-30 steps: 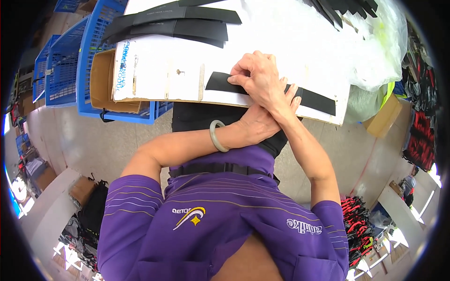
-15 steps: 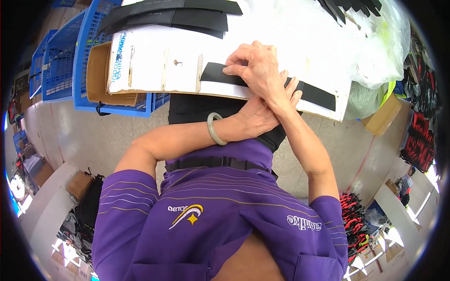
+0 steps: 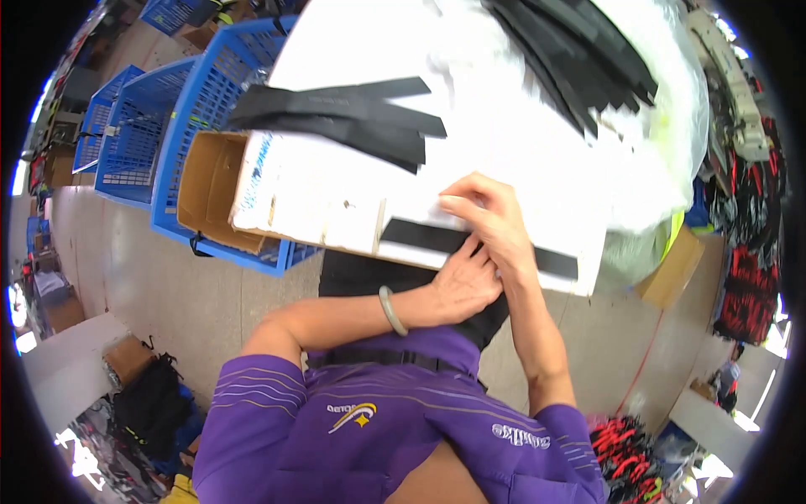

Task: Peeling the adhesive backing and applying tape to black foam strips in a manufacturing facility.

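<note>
Right hand (image 3: 491, 220): thumb now off black strip (image 3: 426, 236), finger closure unclear. Left hand (image 3: 467, 284): fingers slightly apart, over strip.

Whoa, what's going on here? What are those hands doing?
A person in a purple shirt has both hands at a white work surface. One black strip lies flat along its near edge. The left hand has its fingertips at the strip, and the right hand is bent over it; it's too blurry to tell if it pinches anything. Farther back lie two bunches of black strips, and blue baskets stand on the left.
</note>
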Motion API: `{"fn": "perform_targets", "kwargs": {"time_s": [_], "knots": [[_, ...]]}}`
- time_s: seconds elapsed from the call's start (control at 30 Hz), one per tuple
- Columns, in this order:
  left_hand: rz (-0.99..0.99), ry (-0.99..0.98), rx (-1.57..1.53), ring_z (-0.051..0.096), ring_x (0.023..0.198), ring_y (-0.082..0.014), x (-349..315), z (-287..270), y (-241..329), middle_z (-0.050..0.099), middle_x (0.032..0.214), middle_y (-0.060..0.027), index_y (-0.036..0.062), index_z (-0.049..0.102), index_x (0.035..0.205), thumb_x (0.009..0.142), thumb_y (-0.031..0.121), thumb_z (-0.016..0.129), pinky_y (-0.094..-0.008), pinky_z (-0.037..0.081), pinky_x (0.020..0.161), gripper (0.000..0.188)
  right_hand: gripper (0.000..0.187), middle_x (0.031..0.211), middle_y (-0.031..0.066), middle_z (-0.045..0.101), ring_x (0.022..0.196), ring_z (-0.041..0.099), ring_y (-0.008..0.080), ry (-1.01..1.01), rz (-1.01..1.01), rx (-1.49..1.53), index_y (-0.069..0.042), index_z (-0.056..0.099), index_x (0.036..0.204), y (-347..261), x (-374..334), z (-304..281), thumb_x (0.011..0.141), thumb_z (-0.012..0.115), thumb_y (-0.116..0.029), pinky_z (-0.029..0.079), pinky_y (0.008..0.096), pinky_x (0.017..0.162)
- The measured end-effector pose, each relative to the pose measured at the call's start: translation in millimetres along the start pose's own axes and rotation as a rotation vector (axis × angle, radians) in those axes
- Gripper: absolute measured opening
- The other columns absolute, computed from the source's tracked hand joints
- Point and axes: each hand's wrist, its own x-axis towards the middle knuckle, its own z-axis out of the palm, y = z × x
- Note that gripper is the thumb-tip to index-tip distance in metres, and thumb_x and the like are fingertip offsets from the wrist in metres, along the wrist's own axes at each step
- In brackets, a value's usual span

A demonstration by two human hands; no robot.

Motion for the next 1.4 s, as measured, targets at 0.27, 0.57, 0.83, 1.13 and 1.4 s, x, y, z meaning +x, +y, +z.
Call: {"fn": "perform_targets", "kwargs": {"time_s": [0.27, 0.57, 0.83, 1.13, 1.4], "knots": [[0.036, -0.028, -0.303, 0.05, 0.093, -0.031, 1.5, -91.4, -14.8, 0.052, 0.098, -0.0149, -0.0019, 0.056, 0.116, 0.07, 0.0, 0.056, -0.0395, 0.042, 0.083, 0.045, 0.007, 0.082, 0.0076, 0.062, 0.075, 0.056, 0.0151, 0.426, -0.272, 0.275, 0.003, 0.066, 0.083, -32.2, -58.9, -90.5, 0.08, 0.067, -0.003, 0.043, 0.0272, 0.072], [-0.275, 0.084, 0.139, 0.052, 0.105, -0.0324, -22.7, -202.5, -204.3, 0.055, 0.109, -0.0146, 0.0065, 0.063, 0.116, 0.065, 0.003, 0.073, -0.0389, 0.043, 0.092, 0.052, 0.018, 0.088, 0.0056, 0.064, 0.081, 0.059, 0.0131, 0.534, -0.36, -0.098, 0.005, 0.068, 0.094, -63.2, 13.9, -120.3, 0.085, 0.067, -0.011, 0.046, 0.0261, 0.076], [-0.23, 0.085, -0.059, 0.05, 0.117, -0.0356, 13.9, -186.4, -191.8, 0.055, 0.122, -0.019, 0.0026, 0.062, 0.118, 0.072, 0.008, 0.074, -0.0389, 0.037, 0.103, 0.048, 0.022, 0.095, 0.0038, 0.064, 0.092, 0.06, 0.0254, 0.861, -0.403, -1.237, -0.015, 0.072, 0.093, -7.5, 144.8, -154.0, 0.074, 0.073, -0.027, 0.051, 0.0398, 0.075], [-0.129, 0.044, -1.068, 0.043, 0.131, -0.0314, 124.4, -158.4, -123.7, 0.043, 0.141, -0.0222, -0.002, 0.034, 0.143, 0.102, 0.033, 0.042, -0.0412, 0.029, 0.113, 0.055, 0.014, 0.077, 0.0156, 0.067, 0.072, 0.066, 0.036, 0.944, -0.501, -0.805, -0.007, 0.064, 0.072, -75.9, 102.1, -98.6, 0.066, 0.061, -0.019, 0.052, 0.0468, 0.063], [-0.123, -0.181, -1.644, 0.039, 0.133, -0.033, 178.2, -118.5, -35.3, 0.039, 0.143, -0.0246, -0.006, 0.03, 0.143, 0.102, 0.035, 0.041, -0.0421, 0.027, 0.114, 0.059, 0.017, 0.064, 0.0157, 0.064, 0.061, 0.064, 0.0257, 1.057, -0.57, -0.161, 0.003, 0.066, 0.073, -44.9, -54.8, -50.2, 0.067, 0.067, -0.013, 0.048, 0.0364, 0.056]]}}
